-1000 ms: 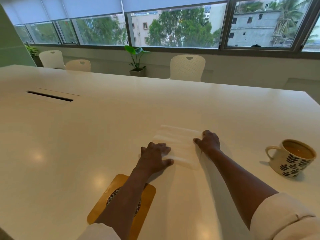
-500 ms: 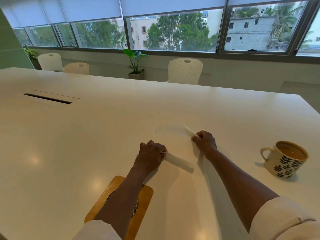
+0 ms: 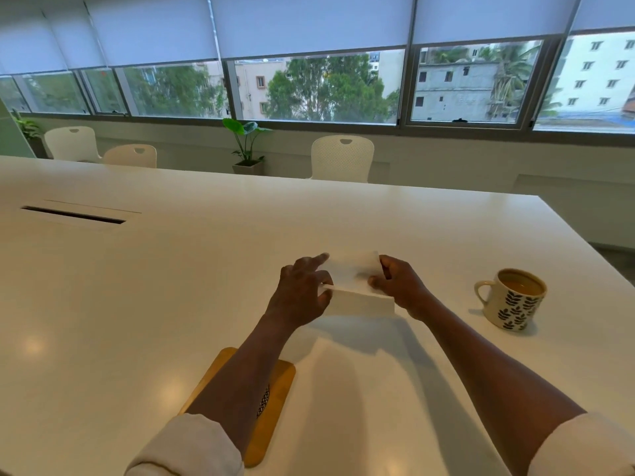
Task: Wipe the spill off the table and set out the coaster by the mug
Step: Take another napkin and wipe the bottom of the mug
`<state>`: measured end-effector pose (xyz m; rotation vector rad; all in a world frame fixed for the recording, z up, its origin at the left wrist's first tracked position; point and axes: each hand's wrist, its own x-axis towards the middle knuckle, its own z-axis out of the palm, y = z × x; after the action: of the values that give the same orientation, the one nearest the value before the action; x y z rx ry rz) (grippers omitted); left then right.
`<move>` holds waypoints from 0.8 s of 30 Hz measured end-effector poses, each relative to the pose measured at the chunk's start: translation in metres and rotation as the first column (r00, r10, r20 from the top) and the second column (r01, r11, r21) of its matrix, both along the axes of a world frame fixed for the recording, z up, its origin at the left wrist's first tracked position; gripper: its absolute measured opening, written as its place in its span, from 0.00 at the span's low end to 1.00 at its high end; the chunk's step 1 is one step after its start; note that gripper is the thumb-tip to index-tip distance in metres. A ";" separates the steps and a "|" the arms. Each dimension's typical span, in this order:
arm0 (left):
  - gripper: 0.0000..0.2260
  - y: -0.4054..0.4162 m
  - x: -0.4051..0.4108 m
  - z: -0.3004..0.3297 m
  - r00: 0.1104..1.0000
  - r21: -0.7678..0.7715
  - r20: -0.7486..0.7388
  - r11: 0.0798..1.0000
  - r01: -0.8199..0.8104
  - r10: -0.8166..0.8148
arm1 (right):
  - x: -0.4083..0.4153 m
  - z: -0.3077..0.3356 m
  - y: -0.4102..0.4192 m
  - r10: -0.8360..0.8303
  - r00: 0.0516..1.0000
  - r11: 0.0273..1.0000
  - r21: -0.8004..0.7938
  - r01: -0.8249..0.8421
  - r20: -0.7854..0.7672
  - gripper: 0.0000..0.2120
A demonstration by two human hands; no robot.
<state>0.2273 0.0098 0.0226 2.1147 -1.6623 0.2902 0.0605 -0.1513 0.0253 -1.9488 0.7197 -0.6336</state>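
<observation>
A white paper napkin (image 3: 354,283) is held a little above the big white table (image 3: 171,286), folded over on itself. My left hand (image 3: 302,293) grips its left edge and my right hand (image 3: 398,286) pinches its right edge. At the right stands a cream mug (image 3: 515,304) with a dark leaf pattern, full of brown drink. A wooden coaster (image 3: 275,400) with a woven centre lies near the front edge, mostly hidden under my left forearm. No spill shows on the table.
A cable slot (image 3: 74,214) is cut into the table at the far left. White chairs (image 3: 342,158) and a potted plant (image 3: 245,146) stand beyond the far edge under the windows. The table's right edge runs close behind the mug.
Both hands went from lying flat on the spread napkin to gripping its edges, lifting it and folding it over. The mug and the coaster have stayed put.
</observation>
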 end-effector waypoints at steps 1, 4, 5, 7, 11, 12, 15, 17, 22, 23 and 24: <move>0.06 0.000 -0.002 0.001 1.000 -0.013 -0.018 1.000 0.010 -0.010 | -0.004 0.004 0.004 0.013 1.000 1.000 -0.010 -0.013 -0.005 0.14; 0.04 0.001 -0.012 0.005 0.995 -0.041 -0.100 0.999 0.024 -0.028 | -0.014 0.010 0.013 0.039 0.999 0.999 -0.014 -0.039 -0.013 0.16; 0.03 0.001 -0.015 0.007 0.990 -0.053 -0.140 0.998 0.022 -0.029 | -0.018 0.011 0.015 0.046 0.999 0.999 -0.006 -0.046 -0.013 0.17; 0.03 0.002 -0.020 0.010 0.981 -0.076 -0.194 0.997 0.017 -0.032 | -0.027 0.011 0.019 0.051 0.999 0.999 0.012 -0.051 -0.014 0.17; 0.03 0.006 -0.030 0.014 0.974 -0.061 -0.224 0.998 0.011 -0.024 | -0.045 0.010 0.026 0.047 0.999 0.998 0.048 -0.047 -0.003 0.17; 0.03 0.007 -0.033 0.014 0.968 -0.053 -0.249 0.999 0.004 -0.017 | -0.050 0.009 0.027 0.042 0.999 0.997 0.068 -0.042 0.006 0.16; 0.06 0.007 -0.041 0.014 0.935 -0.065 -0.355 0.998 -0.001 -0.022 | -0.066 0.010 0.031 0.005 0.997 0.986 0.163 -0.017 0.073 0.14; 0.06 0.005 -0.046 0.017 0.887 -0.080 -0.461 0.997 -0.010 -0.028 | -0.078 0.011 0.031 -0.030 0.992 0.972 0.237 0.000 0.120 0.11; 0.06 -0.002 -0.064 0.018 0.745 -0.106 -0.663 0.994 -0.006 -0.066 | -0.107 0.009 0.029 -0.149 0.956 0.849 0.529 -0.007 0.252 0.25; 0.06 -0.004 -0.068 0.018 0.701 -0.121 -0.708 0.993 0.002 -0.088 | -0.111 0.007 0.029 -0.172 0.946 0.814 0.580 -0.021 0.276 0.34; 0.07 -0.006 -0.073 0.018 0.652 -0.142 -0.750 0.990 0.005 -0.111 | -0.114 0.004 0.029 -0.187 0.938 0.785 0.618 -0.036 0.292 0.42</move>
<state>0.1543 0.0039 0.0410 1.7008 -1.1415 -0.4625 -0.0535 -0.1219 0.0297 -1.1665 0.6793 -0.6597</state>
